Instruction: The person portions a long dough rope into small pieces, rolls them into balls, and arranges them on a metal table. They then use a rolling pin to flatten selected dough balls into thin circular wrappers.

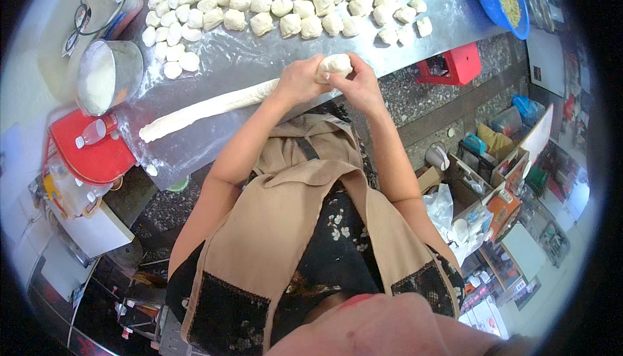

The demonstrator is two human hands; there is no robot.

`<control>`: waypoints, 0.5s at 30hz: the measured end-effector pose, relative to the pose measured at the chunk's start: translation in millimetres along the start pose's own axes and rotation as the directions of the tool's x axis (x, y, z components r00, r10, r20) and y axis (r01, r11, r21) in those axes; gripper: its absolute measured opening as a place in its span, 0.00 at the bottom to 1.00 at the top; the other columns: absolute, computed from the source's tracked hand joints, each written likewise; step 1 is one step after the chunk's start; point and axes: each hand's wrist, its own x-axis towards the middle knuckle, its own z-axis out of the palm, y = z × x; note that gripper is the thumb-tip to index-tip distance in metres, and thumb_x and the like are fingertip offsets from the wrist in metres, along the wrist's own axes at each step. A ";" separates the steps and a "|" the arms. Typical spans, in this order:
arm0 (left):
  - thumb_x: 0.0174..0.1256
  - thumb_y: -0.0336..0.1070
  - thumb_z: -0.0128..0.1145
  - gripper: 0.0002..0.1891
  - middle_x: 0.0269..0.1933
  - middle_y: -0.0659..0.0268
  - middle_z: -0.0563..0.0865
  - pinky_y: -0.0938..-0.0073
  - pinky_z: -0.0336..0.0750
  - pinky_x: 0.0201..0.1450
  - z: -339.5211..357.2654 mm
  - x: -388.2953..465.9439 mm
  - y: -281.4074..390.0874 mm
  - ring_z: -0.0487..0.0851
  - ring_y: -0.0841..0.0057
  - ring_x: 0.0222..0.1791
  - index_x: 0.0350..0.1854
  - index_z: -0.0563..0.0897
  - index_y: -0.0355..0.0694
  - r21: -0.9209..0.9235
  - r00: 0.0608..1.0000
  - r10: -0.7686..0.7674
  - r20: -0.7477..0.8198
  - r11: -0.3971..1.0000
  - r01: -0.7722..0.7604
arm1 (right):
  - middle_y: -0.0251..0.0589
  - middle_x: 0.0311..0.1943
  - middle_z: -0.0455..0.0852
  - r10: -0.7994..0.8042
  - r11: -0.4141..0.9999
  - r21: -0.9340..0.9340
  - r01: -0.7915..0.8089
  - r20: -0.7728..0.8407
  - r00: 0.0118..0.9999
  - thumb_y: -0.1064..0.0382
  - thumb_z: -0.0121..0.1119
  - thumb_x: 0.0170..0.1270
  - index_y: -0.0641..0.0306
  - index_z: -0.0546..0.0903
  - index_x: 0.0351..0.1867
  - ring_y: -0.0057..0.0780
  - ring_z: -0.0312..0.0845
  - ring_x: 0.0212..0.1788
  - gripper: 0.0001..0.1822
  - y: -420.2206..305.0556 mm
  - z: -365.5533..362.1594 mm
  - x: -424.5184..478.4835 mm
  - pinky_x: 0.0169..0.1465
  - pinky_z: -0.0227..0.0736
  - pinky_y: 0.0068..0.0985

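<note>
Both hands are close together over the near edge of a floured metal table (243,52). My left hand (302,80) and my right hand (359,81) grip one lump of dough (336,66) between them, with the right thumb pressed on its lower side. A long dough roll (209,108) lies on the table, running from beside the left wrist to the lower left; the left forearm hides its near end. Beyond the hands, many squarish dough pieces (261,24) sit in rows, and smaller flattened round ones (189,62) are grouped at the left.
A metal pot of flour (127,71) stands at the table's left edge, by a red stool (92,159) with a plastic bottle (92,133) on it. A blue basin (522,20) of chopped filling is at the far right. A red plastic stool (462,64) stands below the table's right edge.
</note>
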 end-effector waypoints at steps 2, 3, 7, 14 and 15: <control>0.52 0.47 0.69 0.20 0.33 0.52 0.86 0.55 0.78 0.37 4.6 2.6 -0.6 0.85 0.49 0.37 0.41 0.80 0.40 0.005 0.999 0.026 -0.026 1.000 -0.026 | 0.43 0.36 0.84 -0.257 0.918 -0.336 0.212 -0.096 0.962 0.62 0.69 0.53 0.64 0.80 0.45 0.34 0.82 0.37 0.18 -16.3 6.2 -1.7 0.41 0.77 0.27; 0.53 0.49 0.67 0.20 0.32 0.51 0.86 0.54 0.78 0.37 6.8 2.5 0.2 0.85 0.49 0.36 0.40 0.80 0.39 0.009 0.999 0.037 -0.035 0.999 -0.036 | 0.44 0.35 0.83 -0.399 0.847 -0.423 0.322 -0.106 0.911 0.62 0.69 0.53 0.63 0.80 0.43 0.38 0.82 0.36 0.17 -16.6 10.9 2.7 0.40 0.77 0.29; 0.53 0.45 0.65 0.14 0.28 0.52 0.85 0.54 0.78 0.34 13.6 4.7 3.9 0.84 0.50 0.33 0.35 0.83 0.41 0.026 0.993 0.078 -0.088 0.997 -0.076 | 0.47 0.30 0.80 -0.589 0.727 -0.525 0.443 -0.146 0.795 0.64 0.65 0.53 0.62 0.79 0.34 0.49 0.77 0.34 0.09 -5.9 22.4 7.7 0.38 0.75 0.38; 0.54 0.37 0.68 0.11 0.33 0.57 0.86 0.69 0.78 0.38 3.8 -8.1 44.1 0.84 0.60 0.32 0.33 0.79 0.40 -0.205 0.997 0.067 -0.027 0.976 -0.072 | 0.60 0.50 0.76 -0.173 0.804 -0.569 -0.172 -0.501 0.848 0.53 0.65 0.52 0.69 0.77 0.50 0.55 0.73 0.54 0.28 78.0 -32.6 73.1 0.55 0.71 0.43; 0.55 0.37 0.68 0.11 0.38 0.56 0.85 0.68 0.77 0.42 -2.3 -5.9 33.8 0.84 0.60 0.37 0.34 0.79 0.39 -0.237 0.994 0.072 -0.081 0.967 -0.089 | 0.60 0.53 0.74 -0.230 0.724 -0.680 -0.115 -0.396 0.889 0.53 0.66 0.51 0.69 0.76 0.52 0.55 0.72 0.55 0.29 59.9 -26.2 61.9 0.56 0.71 0.42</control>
